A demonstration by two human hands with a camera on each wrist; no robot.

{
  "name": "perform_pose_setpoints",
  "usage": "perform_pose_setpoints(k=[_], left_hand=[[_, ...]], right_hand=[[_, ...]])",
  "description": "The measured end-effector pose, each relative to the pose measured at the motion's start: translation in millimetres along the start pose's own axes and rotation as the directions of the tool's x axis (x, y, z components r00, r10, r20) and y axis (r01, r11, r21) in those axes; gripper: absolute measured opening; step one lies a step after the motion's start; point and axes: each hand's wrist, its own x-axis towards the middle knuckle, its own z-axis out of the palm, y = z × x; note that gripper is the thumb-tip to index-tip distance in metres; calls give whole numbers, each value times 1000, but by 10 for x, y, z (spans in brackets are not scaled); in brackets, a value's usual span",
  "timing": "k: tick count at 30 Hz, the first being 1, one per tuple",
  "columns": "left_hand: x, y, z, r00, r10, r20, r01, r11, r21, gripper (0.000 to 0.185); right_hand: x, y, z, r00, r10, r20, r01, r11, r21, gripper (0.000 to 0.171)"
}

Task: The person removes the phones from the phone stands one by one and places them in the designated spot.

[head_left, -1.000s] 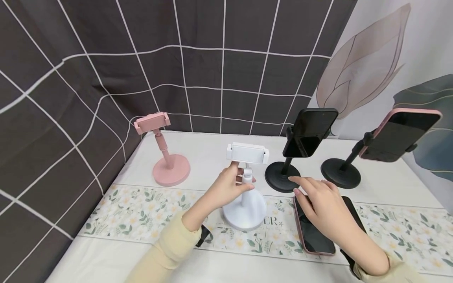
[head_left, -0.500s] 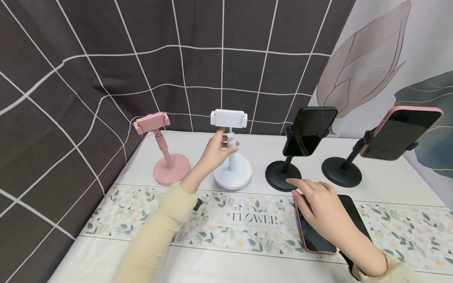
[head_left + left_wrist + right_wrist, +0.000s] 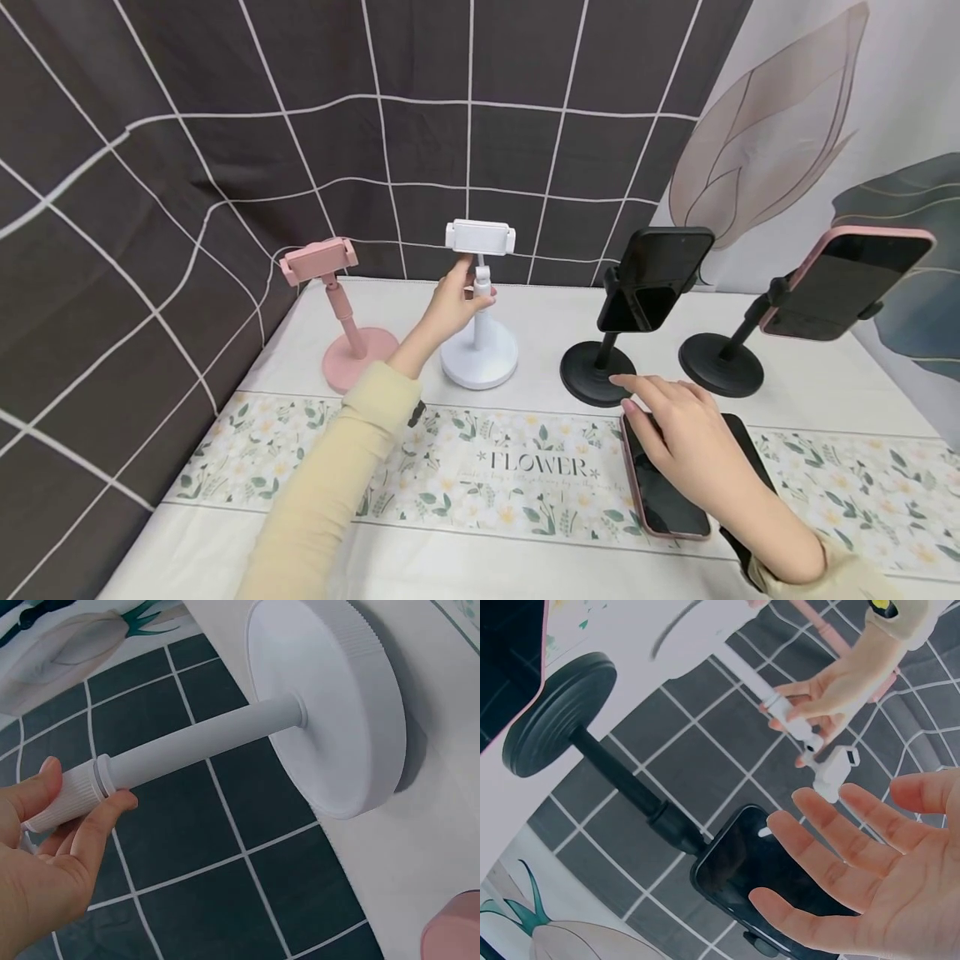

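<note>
In the head view a white phone stand is upright at the back of the table, its clamp on top bare. My left hand grips the upper part of its post. The left wrist view shows thumb and fingers around the ribbed collar; whether the round base touches the table is hard to tell. My right hand, fingers spread and relaxed, is over two phones lying side by side: a pink-edged phone and a black phone, both partly hidden. Contact with them is unclear.
A pink phone stand is on the left. Right of the white one, a black stand bears a dark phone, and another black stand bears a pink-edged phone. A dark gridded curtain hangs behind.
My left hand has carried the white phone stand back and leftward, off the floral strip, between the pink and black stands. Lately it shifted only slightly. The right hand has stayed put.
</note>
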Motion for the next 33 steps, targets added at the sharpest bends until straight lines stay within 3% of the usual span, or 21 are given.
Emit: perform_pose_setpoints(k=[5, 13, 18, 23, 26, 30, 33], left_hand=[[46, -67, 4, 1000, -21, -13, 21, 999, -32, 64], [96, -112, 12, 1000, -25, -12, 24, 997, -68, 77], [85, -103, -9, 998, -63, -20, 63, 997, 37, 74], [35, -14, -17, 993, -112, -21, 114, 973, 202, 68], [-63, 75, 53, 991, -128, -37, 133, 971, 198, 76], [-244, 225, 286, 990, -94, -103, 105, 989, 106, 97], [-351, 381, 481, 982, -5, -187, 19, 997, 72, 101]], right_hand=[[3, 5, -3, 1000, -1, -4, 1, 1000, 2, 31], [20, 27, -3, 999, -7, -35, 7, 1000, 11, 29], [71, 83, -8, 997, -8, -72, 13, 997, 76, 28], [129, 182, -13, 992, -4, -124, 24, 987, 157, 25], [152, 233, -12, 986, 13, -168, 18, 984, 178, 22], [208, 287, 3, 958, 101, -267, -21, 958, 286, 20], [291, 336, 35, 901, 206, -381, -12, 891, 453, 24]])
